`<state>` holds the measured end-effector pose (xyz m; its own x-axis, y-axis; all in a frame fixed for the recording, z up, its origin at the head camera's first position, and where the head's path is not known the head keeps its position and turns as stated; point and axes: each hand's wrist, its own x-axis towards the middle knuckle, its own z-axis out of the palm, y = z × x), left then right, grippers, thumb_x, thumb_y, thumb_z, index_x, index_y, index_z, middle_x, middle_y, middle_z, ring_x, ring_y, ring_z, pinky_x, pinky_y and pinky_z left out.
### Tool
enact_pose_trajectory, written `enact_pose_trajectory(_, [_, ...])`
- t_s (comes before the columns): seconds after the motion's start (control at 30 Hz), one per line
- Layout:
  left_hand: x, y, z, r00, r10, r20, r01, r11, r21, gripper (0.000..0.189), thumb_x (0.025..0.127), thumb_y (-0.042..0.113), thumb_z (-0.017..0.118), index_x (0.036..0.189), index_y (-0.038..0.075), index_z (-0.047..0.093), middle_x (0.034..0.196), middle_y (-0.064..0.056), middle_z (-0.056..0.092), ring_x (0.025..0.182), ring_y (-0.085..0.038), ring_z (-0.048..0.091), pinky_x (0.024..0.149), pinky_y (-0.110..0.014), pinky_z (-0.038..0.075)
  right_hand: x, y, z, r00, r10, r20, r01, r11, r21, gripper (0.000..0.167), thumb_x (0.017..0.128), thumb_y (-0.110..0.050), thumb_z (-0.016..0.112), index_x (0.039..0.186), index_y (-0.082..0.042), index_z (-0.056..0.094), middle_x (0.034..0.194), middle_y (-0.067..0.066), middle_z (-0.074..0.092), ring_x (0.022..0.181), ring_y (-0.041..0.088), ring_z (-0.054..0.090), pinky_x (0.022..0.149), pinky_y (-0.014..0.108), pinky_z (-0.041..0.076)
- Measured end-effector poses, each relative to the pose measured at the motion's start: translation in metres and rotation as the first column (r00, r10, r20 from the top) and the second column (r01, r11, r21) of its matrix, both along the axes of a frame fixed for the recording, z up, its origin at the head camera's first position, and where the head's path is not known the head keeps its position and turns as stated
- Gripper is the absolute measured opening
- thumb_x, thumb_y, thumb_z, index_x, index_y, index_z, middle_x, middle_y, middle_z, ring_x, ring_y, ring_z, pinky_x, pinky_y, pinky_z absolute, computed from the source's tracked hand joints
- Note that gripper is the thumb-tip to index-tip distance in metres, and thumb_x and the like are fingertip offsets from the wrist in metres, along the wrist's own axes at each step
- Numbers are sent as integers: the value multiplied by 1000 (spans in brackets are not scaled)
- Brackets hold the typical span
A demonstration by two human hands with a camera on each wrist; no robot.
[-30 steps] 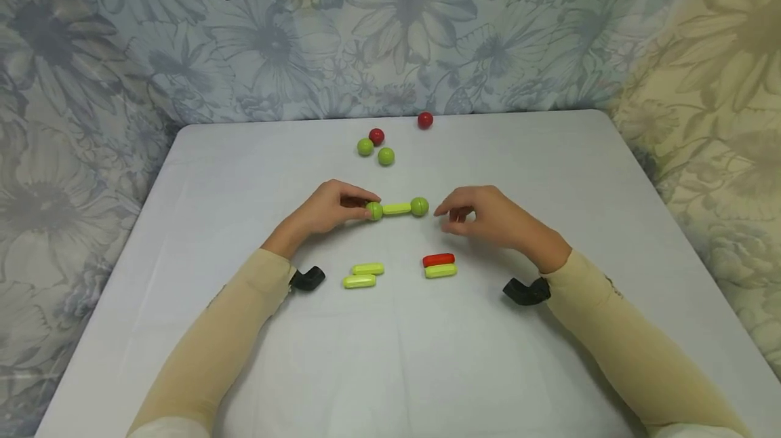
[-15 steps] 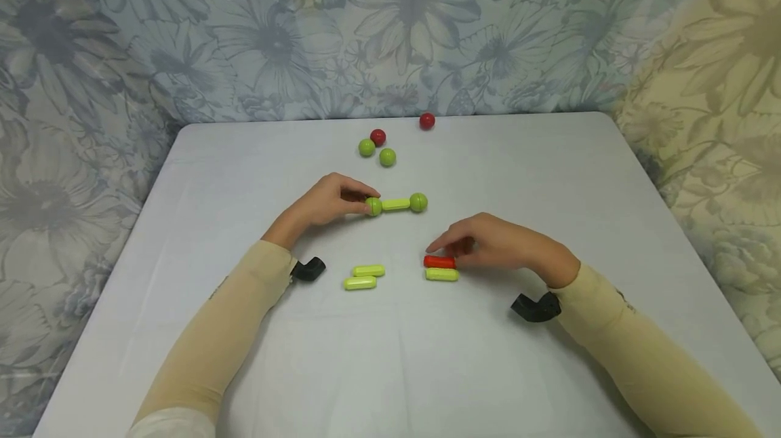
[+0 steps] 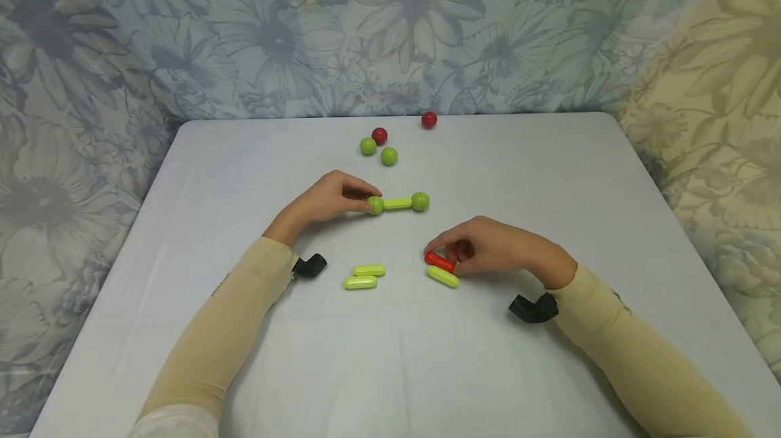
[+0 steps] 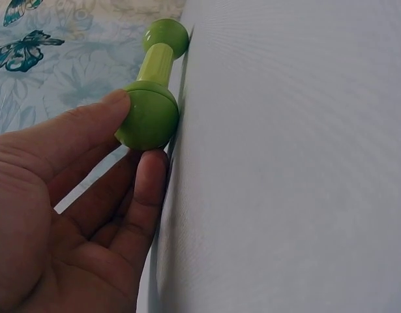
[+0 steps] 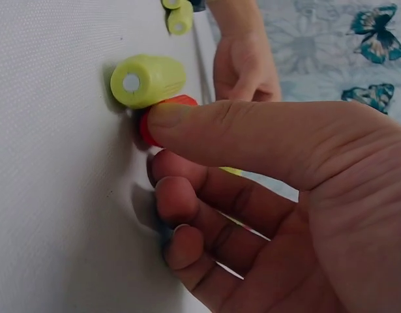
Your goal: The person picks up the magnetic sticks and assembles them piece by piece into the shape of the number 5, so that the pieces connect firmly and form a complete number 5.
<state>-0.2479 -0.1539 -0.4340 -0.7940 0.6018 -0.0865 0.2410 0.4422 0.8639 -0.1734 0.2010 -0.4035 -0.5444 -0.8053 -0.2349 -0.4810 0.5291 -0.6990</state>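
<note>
My left hand [image 3: 334, 197] pinches the near green ball [image 4: 148, 117] of a dumbbell-shaped piece, thumb on one side and fingertips below. A yellow-green magnetic rod [image 3: 398, 203] joins it to a second green ball [image 3: 420, 201]. To the right and nearer the body, my right hand [image 3: 493, 245] holds a red magnetic rod [image 3: 439, 262] by its two ends between thumb and index finger. Against the red rod lies a yellow-green rod [image 3: 442, 277], whose pale round end faces the right wrist view. The other right fingers are curled close to the tabletop.
Two more yellow-green rods [image 3: 365, 276] lie side by side, left of the right hand. Farther back sit two loose green balls [image 3: 388, 156] and two red balls [image 3: 429, 120], one near the far edge of the white table [image 3: 244, 146]. Flowered cloth [image 3: 415, 31] rises behind.
My right hand has come from beside the dumbbell-shaped piece toward me and taken hold of the red rod. That rod and its yellow-green neighbour have turned slantwise. My left hand keeps its hold.
</note>
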Motion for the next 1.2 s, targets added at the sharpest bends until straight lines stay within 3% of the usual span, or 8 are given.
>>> enact_pose_trajectory(0.23, [-1,3,-1,1000,3,-19,-3,1000,-8,30,98,14,84,128,11,82,127,-2,77,119,-20,66,102,-40,52,-2,0,-8,997,-73,-14,72,996,-46,46,92,-6,84,134,-19,75,90,-10,66,79,14,61,72,30,53])
enact_pose_trajectory(0.4, [-1,4,0,1000,7,-22,-7,1000,-11,30,98,14,84,127,10,82,124,-4,77,116,-21,67,100,-40,52,-6,-10,-8,983,-158,-94,146,982,-124,47,91,-13,89,136,-16,74,94,-10,69,86,13,64,78,34,57])
enact_pose_trajectory(0.7, [-1,6,0,1000,13,-9,-13,1000,1,29,99,13,83,128,9,81,123,-5,78,114,-21,68,100,-40,53,-18,-40,-5,956,-187,-226,123,956,-268,49,89,-14,92,135,-11,75,97,-6,73,86,12,67,83,39,59])
enact_pose_trajectory(1.2, [1,10,-2,999,9,-40,-8,1000,21,28,99,11,82,127,8,82,121,-3,78,111,-19,70,98,-38,54,-25,-64,-20,941,-241,-239,172,946,-274,47,90,-17,91,133,-6,74,100,-2,75,88,13,69,83,34,58])
